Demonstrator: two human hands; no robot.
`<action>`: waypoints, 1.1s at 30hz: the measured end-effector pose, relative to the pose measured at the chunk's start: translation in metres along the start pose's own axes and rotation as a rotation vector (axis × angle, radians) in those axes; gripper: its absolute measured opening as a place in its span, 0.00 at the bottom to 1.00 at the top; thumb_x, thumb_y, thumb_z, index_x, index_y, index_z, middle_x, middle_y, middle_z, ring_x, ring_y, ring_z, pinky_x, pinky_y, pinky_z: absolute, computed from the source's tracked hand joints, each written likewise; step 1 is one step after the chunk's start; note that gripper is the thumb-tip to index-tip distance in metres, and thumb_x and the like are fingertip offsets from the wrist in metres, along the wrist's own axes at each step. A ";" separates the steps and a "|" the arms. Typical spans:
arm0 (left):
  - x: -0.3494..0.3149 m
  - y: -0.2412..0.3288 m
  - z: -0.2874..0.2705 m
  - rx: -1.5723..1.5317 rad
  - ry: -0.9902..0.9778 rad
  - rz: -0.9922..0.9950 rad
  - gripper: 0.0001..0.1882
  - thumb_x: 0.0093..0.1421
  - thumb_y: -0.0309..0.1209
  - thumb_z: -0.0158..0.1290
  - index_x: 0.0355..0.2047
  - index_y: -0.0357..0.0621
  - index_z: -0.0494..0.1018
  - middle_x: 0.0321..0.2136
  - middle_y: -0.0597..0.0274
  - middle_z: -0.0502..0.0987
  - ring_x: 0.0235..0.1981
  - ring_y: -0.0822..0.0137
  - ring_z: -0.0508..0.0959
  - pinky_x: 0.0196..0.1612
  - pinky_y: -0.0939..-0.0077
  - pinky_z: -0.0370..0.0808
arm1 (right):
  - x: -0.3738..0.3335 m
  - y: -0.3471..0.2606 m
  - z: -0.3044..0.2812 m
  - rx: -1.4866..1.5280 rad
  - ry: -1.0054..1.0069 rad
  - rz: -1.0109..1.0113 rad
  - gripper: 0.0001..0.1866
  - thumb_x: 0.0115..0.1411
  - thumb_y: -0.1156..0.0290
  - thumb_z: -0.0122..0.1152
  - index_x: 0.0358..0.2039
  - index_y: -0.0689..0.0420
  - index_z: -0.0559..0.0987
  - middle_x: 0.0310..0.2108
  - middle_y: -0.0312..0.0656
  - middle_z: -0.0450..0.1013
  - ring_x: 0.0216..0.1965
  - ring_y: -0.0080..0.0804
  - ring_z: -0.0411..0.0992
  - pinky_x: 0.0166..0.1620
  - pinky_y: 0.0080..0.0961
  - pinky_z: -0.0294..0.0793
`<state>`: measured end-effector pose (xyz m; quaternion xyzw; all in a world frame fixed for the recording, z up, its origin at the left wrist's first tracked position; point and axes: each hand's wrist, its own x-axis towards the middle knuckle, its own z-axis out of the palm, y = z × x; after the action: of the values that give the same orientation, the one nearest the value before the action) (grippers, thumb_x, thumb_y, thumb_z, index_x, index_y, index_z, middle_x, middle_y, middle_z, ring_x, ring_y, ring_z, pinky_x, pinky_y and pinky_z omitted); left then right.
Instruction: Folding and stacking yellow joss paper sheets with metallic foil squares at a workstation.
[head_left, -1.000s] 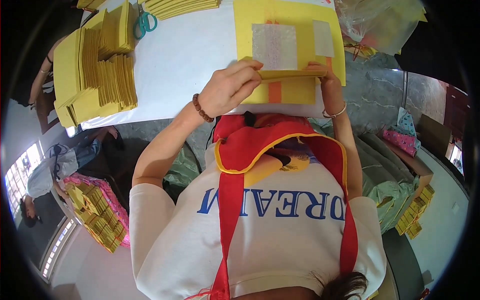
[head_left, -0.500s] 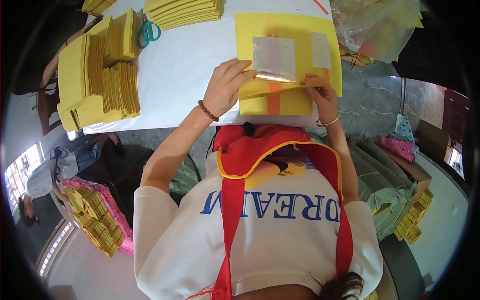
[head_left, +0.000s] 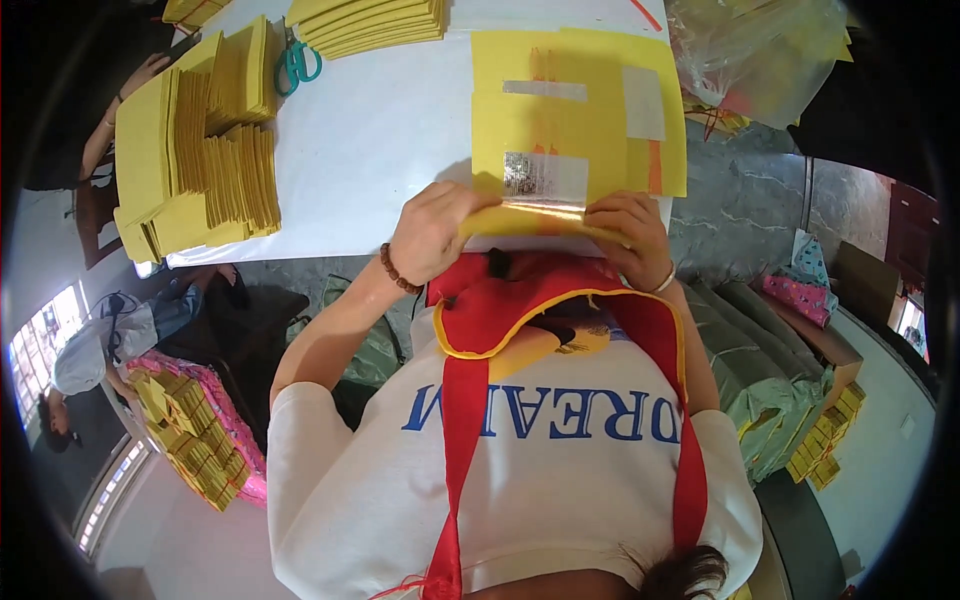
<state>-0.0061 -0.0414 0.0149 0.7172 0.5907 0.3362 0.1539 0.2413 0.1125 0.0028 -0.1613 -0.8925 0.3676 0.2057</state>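
A yellow paper sheet (head_left: pixel 605 160) with a shiny silver foil square (head_left: pixel 565 178) and orange print lies at the table's near edge. Its near end is curled upward between my hands. My left hand (head_left: pixel 435 228) grips the left corner of that end, fingers closed. The right corner is pinched in my right hand (head_left: pixel 635 232). Beneath and beyond it lie more yellow sheets (head_left: pixel 500 62), one showing a strip of silver and another a pale foil patch (head_left: pixel 643 103) at the right.
Stacks of folded yellow paper (head_left: pixel 145 135) stand on the white table (head_left: pixel 350 150) at left, with another pile (head_left: pixel 370 22) at the back. Teal-handled scissors (head_left: pixel 297 68) lie between them. A clear plastic bag (head_left: pixel 755 55) is at the far right. Another person's hand (head_left: pixel 145 72) shows at left.
The held sheet has been drawn toward me, uncovering the sheet below. Both hands have come nearer my body and now hold its curled near end.
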 end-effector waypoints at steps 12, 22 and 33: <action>0.025 -0.013 0.022 -0.621 0.135 -0.791 0.09 0.61 0.33 0.48 0.32 0.39 0.67 0.16 0.72 0.69 0.16 0.84 0.63 0.18 0.88 0.58 | 0.023 -0.011 0.016 0.437 0.307 0.489 0.25 0.53 0.70 0.60 0.52 0.60 0.68 0.40 0.42 0.72 0.41 0.23 0.70 0.43 0.20 0.68; 0.033 -0.010 0.026 -0.827 0.227 -0.894 0.12 0.60 0.30 0.49 0.39 0.37 0.63 0.12 0.70 0.68 0.15 0.83 0.62 0.18 0.84 0.58 | 0.028 -0.007 0.018 0.399 0.358 0.664 0.21 0.53 0.69 0.62 0.48 0.60 0.73 0.26 0.31 0.70 0.22 0.13 0.59 0.25 0.12 0.59; 0.025 -0.018 0.022 -0.775 0.200 -0.887 0.17 0.58 0.29 0.52 0.45 0.41 0.59 0.16 0.70 0.69 0.17 0.83 0.65 0.20 0.89 0.58 | 0.035 -0.009 0.019 0.449 0.329 0.732 0.21 0.53 0.76 0.61 0.48 0.64 0.72 0.41 0.41 0.72 0.40 0.21 0.69 0.43 0.16 0.68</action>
<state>-0.0027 -0.0097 -0.0044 0.2586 0.6796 0.4969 0.4736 0.2011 0.1108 0.0059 -0.4735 -0.6305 0.5700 0.2311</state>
